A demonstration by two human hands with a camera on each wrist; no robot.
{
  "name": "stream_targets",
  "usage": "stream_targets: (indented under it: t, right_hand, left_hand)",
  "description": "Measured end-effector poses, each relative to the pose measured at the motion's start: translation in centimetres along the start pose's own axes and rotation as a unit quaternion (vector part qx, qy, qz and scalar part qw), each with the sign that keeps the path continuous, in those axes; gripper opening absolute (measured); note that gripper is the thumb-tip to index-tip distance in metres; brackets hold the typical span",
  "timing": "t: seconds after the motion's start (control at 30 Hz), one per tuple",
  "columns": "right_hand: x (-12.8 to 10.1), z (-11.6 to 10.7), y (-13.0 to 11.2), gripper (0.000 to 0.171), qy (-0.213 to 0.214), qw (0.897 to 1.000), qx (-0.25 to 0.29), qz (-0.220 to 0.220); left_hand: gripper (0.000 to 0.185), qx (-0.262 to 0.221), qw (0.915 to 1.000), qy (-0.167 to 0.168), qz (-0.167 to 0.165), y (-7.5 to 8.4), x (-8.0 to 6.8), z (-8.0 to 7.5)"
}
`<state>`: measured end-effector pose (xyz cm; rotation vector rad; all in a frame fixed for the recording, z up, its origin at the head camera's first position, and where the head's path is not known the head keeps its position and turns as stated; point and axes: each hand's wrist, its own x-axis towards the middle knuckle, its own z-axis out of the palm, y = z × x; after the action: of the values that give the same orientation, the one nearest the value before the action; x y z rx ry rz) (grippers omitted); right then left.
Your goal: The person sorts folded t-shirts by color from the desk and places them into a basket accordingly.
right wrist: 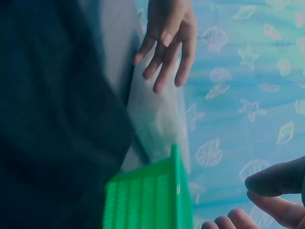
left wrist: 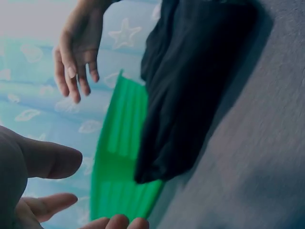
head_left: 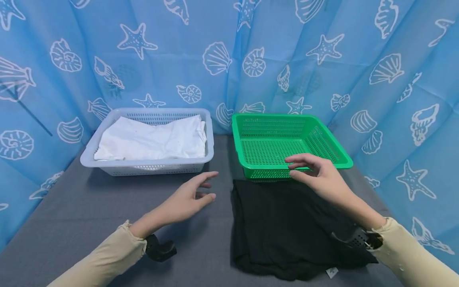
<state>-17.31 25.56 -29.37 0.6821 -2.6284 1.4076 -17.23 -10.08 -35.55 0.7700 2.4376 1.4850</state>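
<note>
A black garment (head_left: 287, 227) lies folded on the grey table (head_left: 107, 207), right in front of an empty green basket (head_left: 287, 118). My right hand (head_left: 291, 166) hovers open over the garment's far edge, by the basket's front rim, holding nothing. To the left of the garment my left hand (head_left: 211, 184) floats above the table, fingers relaxed and empty. The left wrist view shows the garment (left wrist: 190, 86), the green basket (left wrist: 119, 162) and the right hand (left wrist: 74, 57). In the right wrist view appear the garment (right wrist: 52, 119), the green basket (right wrist: 143, 200) and the left hand (right wrist: 167, 38).
A pale grey basket (head_left: 209, 131) holding a folded white cloth (head_left: 150, 139) stands at the back left, beside the green one. A blue curtain with shell and starfish prints (head_left: 229, 52) closes in the table on three sides.
</note>
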Motion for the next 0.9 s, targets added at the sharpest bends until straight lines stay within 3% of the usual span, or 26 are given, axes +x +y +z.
stream_targets:
  t: [0.33, 0.63, 0.9]
  right_hand:
    - [-3.6, -2.4, 3.6, 0.031, -0.008, 0.998, -0.067, 0.016]
    - [-5.2, -5.4, 5.6, 0.039, -0.048, 0.988, -0.083, 0.119]
    - [-6.3, -8.1, 7.7, 0.047, -0.073, 0.973, -0.113, 0.188]
  left_hand:
    - [0.064, -0.056, 0.9969, -0.034, -0.044, -0.3, 1.7, 3.6]
    - [0.064, -0.060, 0.9949, -0.056, -0.059, -0.1, 2.7, 5.6]
    - [0.057, -0.099, 0.9923, -0.035, -0.067, 0.0, 2.9, 6.7]
